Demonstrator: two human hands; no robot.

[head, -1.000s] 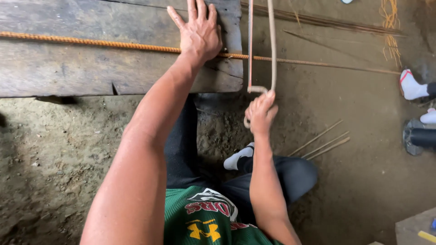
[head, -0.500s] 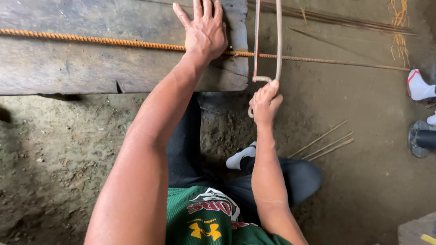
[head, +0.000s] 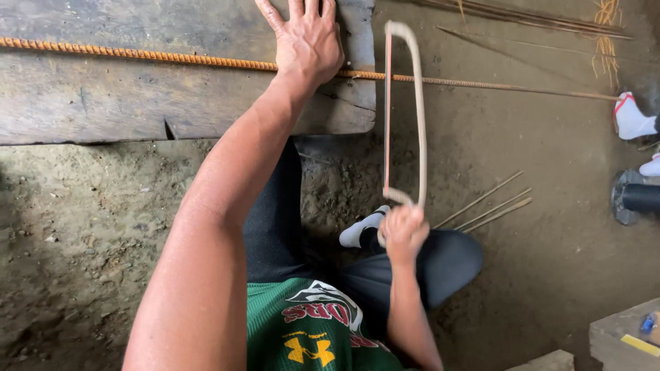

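My left hand [head: 307, 42] presses flat, fingers spread, on a rusty ribbed steel bar [head: 137, 55] that lies along a worn wooden plank [head: 124, 103]. My right hand [head: 402, 233] grips the handle of a hacksaw [head: 405, 110]. The saw's frame reaches away from me and its blade crosses the bar just past the plank's right end. The bar runs on to the right over the dirt floor.
Several thin rods [head: 488, 203] lie on the dirt right of my knee. More bars [head: 522, 15] lie at the top. Another person's white shoe [head: 632, 118] and a dark round object [head: 636, 198] sit at the right edge. A wooden block [head: 622, 336] is bottom right.
My right hand has pulled the hacksaw back toward me, so more of the frame shows. My left hand stays pressed on the bar.
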